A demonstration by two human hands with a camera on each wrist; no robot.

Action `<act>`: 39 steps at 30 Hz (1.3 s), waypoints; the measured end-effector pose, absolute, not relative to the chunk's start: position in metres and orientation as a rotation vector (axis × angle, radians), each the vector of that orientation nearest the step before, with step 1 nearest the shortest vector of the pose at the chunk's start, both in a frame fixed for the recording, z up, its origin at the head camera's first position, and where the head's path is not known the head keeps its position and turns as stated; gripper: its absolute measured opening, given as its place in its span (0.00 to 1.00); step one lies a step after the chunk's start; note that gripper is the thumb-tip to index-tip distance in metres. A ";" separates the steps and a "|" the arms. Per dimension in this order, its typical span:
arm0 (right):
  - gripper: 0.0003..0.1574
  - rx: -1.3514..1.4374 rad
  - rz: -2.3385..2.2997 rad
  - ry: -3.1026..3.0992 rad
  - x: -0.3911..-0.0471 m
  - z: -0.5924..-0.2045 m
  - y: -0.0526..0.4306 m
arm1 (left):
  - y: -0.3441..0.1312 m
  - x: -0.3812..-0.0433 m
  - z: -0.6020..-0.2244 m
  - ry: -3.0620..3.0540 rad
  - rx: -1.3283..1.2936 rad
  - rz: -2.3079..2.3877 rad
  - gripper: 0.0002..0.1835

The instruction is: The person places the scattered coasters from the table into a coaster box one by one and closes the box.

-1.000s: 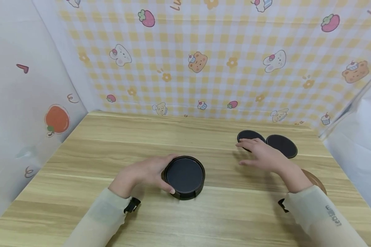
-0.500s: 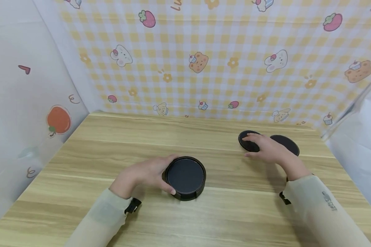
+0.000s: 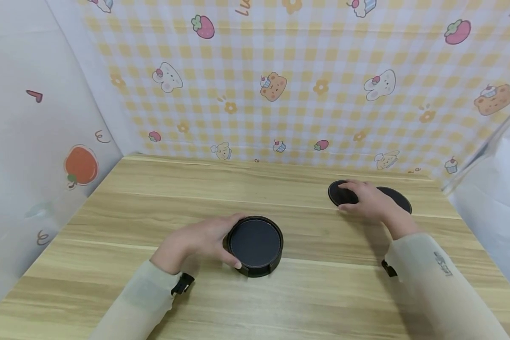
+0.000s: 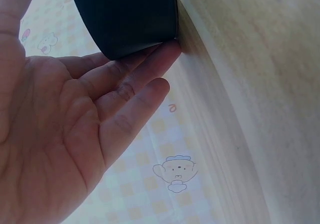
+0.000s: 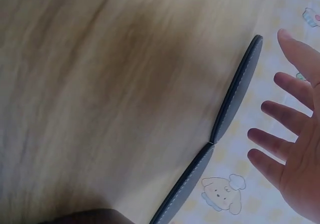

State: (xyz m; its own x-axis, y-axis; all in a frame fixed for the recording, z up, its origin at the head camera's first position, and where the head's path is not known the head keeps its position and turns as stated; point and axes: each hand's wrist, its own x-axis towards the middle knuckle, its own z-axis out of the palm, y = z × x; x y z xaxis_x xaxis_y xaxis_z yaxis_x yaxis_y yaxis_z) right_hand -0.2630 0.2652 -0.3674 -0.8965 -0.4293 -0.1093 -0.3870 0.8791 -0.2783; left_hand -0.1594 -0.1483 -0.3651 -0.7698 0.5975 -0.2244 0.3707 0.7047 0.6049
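A round black coaster holder (image 3: 259,270) stands on the wooden table, with a black coaster (image 3: 255,242) lying in it. My left hand (image 3: 206,238) grips the holder from the left, thumb on its near side and fingers round the far side; the left wrist view shows the fingers against the holder's wall (image 4: 132,19). My right hand (image 3: 371,203) hovers above two stitched black coasters, the left coaster (image 3: 340,192) and the right coaster (image 3: 398,198), partly covering both. In the right wrist view its fingers are spread, with a gap to the coasters.
The wooden table (image 3: 187,184) meets a checked cloth backdrop (image 3: 238,61) at the back. White sheets (image 3: 21,156) hang at both sides. A dark brown edge (image 5: 92,216) shows at the bottom of the right wrist view.
My right hand has moved a little right and back, over the coasters. The sleeve now covers the brown round thing seen earlier. My left hand stays on the holder.
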 end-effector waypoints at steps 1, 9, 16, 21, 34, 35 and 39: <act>0.42 -0.626 -0.371 2.881 -0.264 -0.368 0.266 | -0.148 -0.159 -0.365 2.507 0.742 0.763 0.60; 0.46 -0.580 -0.343 2.874 -0.270 -0.370 0.270 | -0.148 -0.159 -0.364 2.521 0.732 0.746 0.60; 0.49 -0.524 -0.362 2.847 -0.271 -0.371 0.273 | -0.149 -0.159 -0.365 2.525 0.741 0.737 0.60; 0.52 -0.545 -0.380 2.833 -0.272 -0.375 0.275 | -0.149 -0.160 -0.364 2.520 0.753 0.743 0.60; 0.50 -0.526 -0.422 2.815 -0.275 -0.382 0.278 | -0.148 -0.159 -0.364 2.509 0.719 0.751 0.60; 0.50 -0.519 -0.425 2.812 -0.276 -0.382 0.278 | -0.148 -0.159 -0.365 2.508 0.727 0.753 0.60; 0.50 -0.500 -0.431 2.806 -0.276 -0.382 0.277 | -0.148 -0.159 -0.365 2.503 0.755 0.766 0.59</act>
